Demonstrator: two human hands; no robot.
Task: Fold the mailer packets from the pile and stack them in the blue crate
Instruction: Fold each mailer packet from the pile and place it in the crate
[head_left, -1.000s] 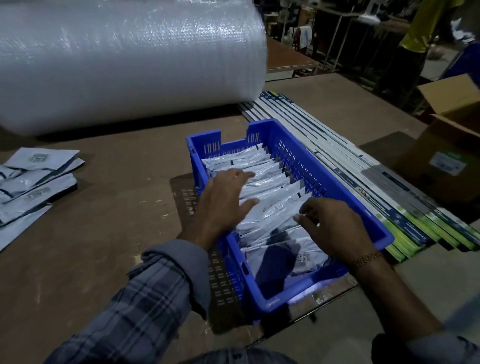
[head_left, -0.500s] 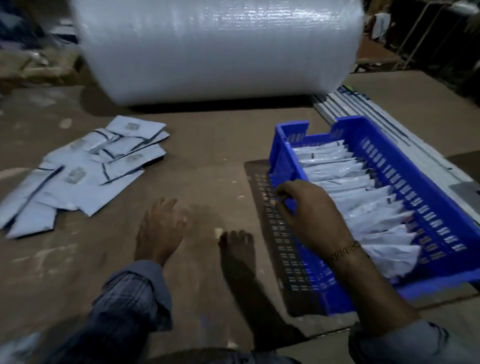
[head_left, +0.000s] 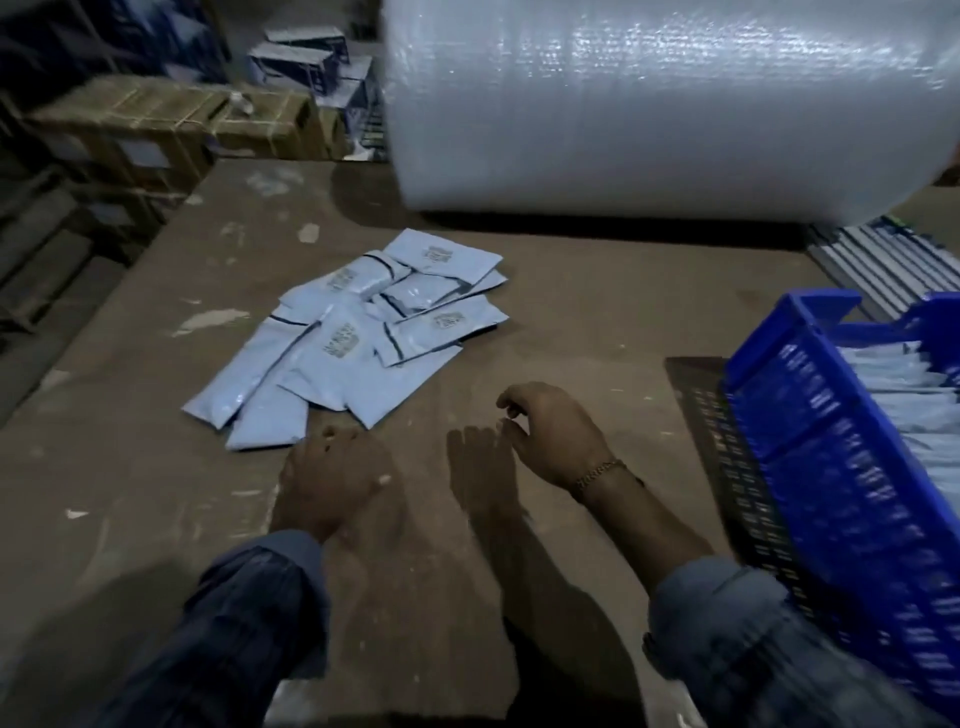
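Your left hand (head_left: 332, 475) and right hand (head_left: 553, 434) hold nothing, fingers loose, over the counter (head_left: 571, 322) near the packets (head_left: 348, 332).

Lighting dim overall; glare on bubble-wrap roll (head_left: 670, 104); motion blur throughout; hard hand shadows lay on tabletop (head_left: 597, 312); edges bowed.

A: Pale blue-grey on the mailer packets (head_left: 343, 345), each with a dark stripe and a small grey printed patch.

B: And the crate (head_left: 810, 431)? Bright blue, slotted walls, whitish packets inside.

A: Brown surface (head_left: 571, 322), flecked with pale scuffs. Milky white bubble-wrap roll (head_left: 670, 104) behind.

B: Dark plaid sleeve on the left hand (head_left: 332, 475), gold bracelet (head_left: 600, 472) on the right hand (head_left: 556, 434), grey-blue cuff.
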